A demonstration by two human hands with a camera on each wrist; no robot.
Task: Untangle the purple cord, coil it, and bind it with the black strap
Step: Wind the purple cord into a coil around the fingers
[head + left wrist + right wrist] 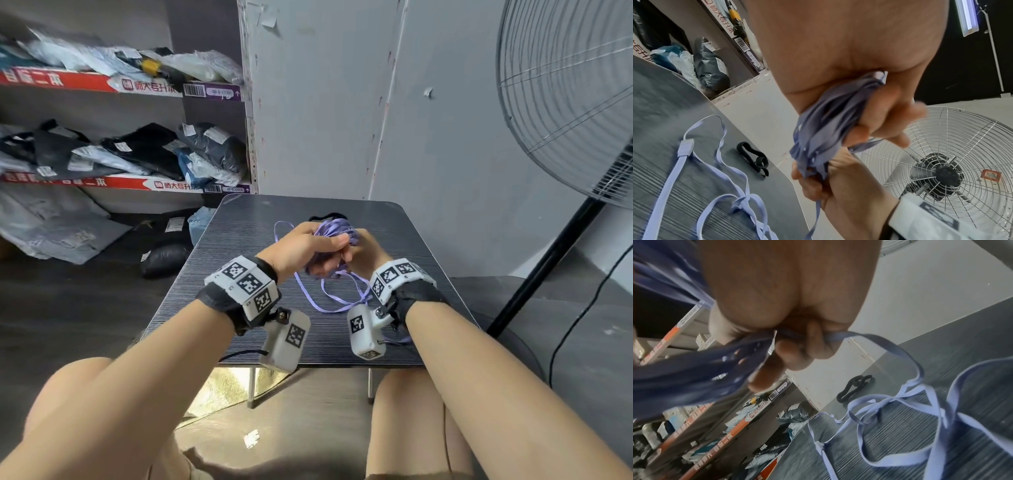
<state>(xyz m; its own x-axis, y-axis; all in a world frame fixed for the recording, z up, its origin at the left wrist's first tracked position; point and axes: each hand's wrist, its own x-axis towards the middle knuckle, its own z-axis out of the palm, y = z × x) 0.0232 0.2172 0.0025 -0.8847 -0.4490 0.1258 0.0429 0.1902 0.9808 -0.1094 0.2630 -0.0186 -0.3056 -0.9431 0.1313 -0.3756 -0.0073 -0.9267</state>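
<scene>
Both hands, left hand [301, 246] and right hand [366, 255], grip a bunched purple cord [334, 231] above the bench [239, 240]; loose loops trail at 6 o'clock, black strap [753, 156] at 12.

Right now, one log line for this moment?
step: coiling | left hand: grips purple cord bundle | right hand: grips bundle | loose cord: on table | black strap: on table, untouched

A dark ribbed table [394, 233] stands before a grey wall [325, 102]. Shelves [113, 84] at left hold bagged parcels [144, 150], with more bags, apparently parcels too, on the floor [61, 233]. A caged pedestal fan [575, 96] stands at right.
</scene>
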